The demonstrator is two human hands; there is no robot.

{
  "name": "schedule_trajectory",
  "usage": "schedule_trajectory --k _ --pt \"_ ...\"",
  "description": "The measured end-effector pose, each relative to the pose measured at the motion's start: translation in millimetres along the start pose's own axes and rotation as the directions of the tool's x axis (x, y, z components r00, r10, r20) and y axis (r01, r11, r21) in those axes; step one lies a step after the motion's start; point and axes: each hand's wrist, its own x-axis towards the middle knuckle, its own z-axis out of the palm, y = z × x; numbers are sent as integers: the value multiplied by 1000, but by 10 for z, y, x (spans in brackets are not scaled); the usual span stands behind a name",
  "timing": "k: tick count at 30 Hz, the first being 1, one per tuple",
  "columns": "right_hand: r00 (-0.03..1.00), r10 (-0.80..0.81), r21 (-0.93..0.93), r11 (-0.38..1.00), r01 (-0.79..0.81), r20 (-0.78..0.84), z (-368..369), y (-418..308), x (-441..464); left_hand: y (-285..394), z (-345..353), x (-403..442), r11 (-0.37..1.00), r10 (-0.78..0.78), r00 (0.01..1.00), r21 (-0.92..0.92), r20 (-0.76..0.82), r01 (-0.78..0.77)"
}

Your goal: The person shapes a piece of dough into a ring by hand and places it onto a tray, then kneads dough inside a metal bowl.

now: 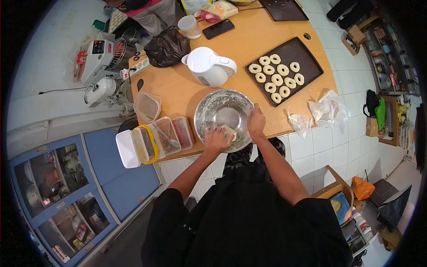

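Observation:
A metal mixing bowl (230,113) stands tilted toward me at the table's front edge, its inner wall smeared with dough residue. My right hand (256,122) grips its right rim, thumb over the edge. Inside the bowl, my left hand (216,139) is low on the near left side, its fingers bent around a pale piece (229,133). Whether that piece is a lump of dough or a scraper I cannot tell. A dark baking tray (307,60) to the right carries several raw dough rings (276,79).
A white electric kettle (205,66) stands just behind the bowl. Plastic containers (165,135) line the left front edge. Plastic bags (329,109) lie at the right edge. Farther back are a black bag (167,48), a phone (218,29) and another person (153,15).

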Motion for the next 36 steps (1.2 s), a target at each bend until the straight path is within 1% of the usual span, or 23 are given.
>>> schedule_trajectory --k 2,5,6,8,11,14,15,17,20,22,24,26,29,32,35,36 --pt "999 -36 25 999 36 -17 -12 -25 -11 18 121 87 996 -60 992 62 -110 67" --pt "998 -52 11 999 52 -40 -18 -9 -18 64 306 189 995 -95 961 -54 -260 84" --pt "998 -51 0 999 51 -46 -12 3 -13 38 329 223 989 15 965 -140 -261 -53" --pt "999 -26 -1 1000 26 -35 -5 40 12 -119 355 256 902 226 931 -300 -285 -311" --pt "999 -35 33 999 36 -22 -14 35 9 -255 195 179 885 267 954 -357 -134 -298" --pt "998 -50 46 998 52 -34 -30 -9 31 -370 -39 211 925 109 994 -367 2 -101" --pt "998 -52 43 998 54 -39 -21 -17 28 -372 -50 268 954 44 999 -296 10 -39" --pt "998 -60 46 997 62 -37 -22 -28 46 -333 -48 399 985 -87 996 -151 4 86" --pt "997 -72 59 996 73 -10 -12 -41 54 -42 92 442 978 -206 975 31 -79 209" --pt "997 -80 50 996 80 -9 -14 -46 76 31 284 461 971 -229 950 22 -212 239" --pt "996 -84 19 996 85 -23 -5 -41 69 51 405 514 973 -225 921 -17 -319 231" --pt "996 -88 37 995 89 -24 -3 -16 35 29 464 516 976 -219 888 -83 -403 203" --pt "996 -92 34 995 93 -19 -5 -61 69 23 457 621 980 -200 879 -95 -433 177" --pt "994 -103 8 995 104 -33 -36 -64 67 59 508 797 989 -145 888 -51 -436 137" --pt "995 -99 -13 995 99 -26 -54 -87 81 67 533 936 999 -41 863 2 -503 48" --pt "996 -92 -20 996 92 -15 -61 -85 76 73 529 968 1000 -14 868 9 -497 21"
